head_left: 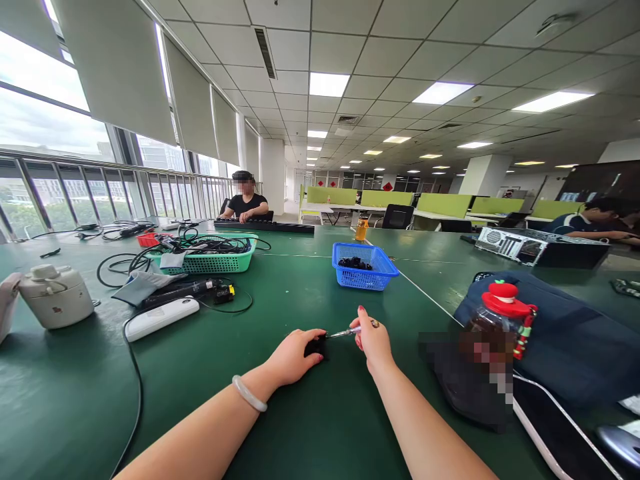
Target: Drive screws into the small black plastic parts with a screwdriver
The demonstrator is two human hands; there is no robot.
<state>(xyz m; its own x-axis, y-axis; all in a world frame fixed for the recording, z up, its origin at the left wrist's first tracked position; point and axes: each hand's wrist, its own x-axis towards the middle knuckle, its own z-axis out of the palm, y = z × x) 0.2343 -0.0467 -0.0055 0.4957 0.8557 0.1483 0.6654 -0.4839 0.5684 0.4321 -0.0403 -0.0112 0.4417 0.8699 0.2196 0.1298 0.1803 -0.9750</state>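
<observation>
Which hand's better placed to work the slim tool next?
Probably the right hand: it grips the slim tool, its tip at the small black part, while the left hand holds that part.

At our desk (310, 427) we count one left hand (293, 360) and one right hand (375, 343), one screwdriver (344, 333), one small black part (316, 347), one bracelet (249, 393), one green basket (235, 264), one blue basket (364, 279), one computer case (537, 248), one red-lidded bottle (506, 305) and one white lidded flask (60, 303) (the tangled cables (210, 247) and the black pieces (355, 263) in the blue basket overlap too much for us to number).
</observation>
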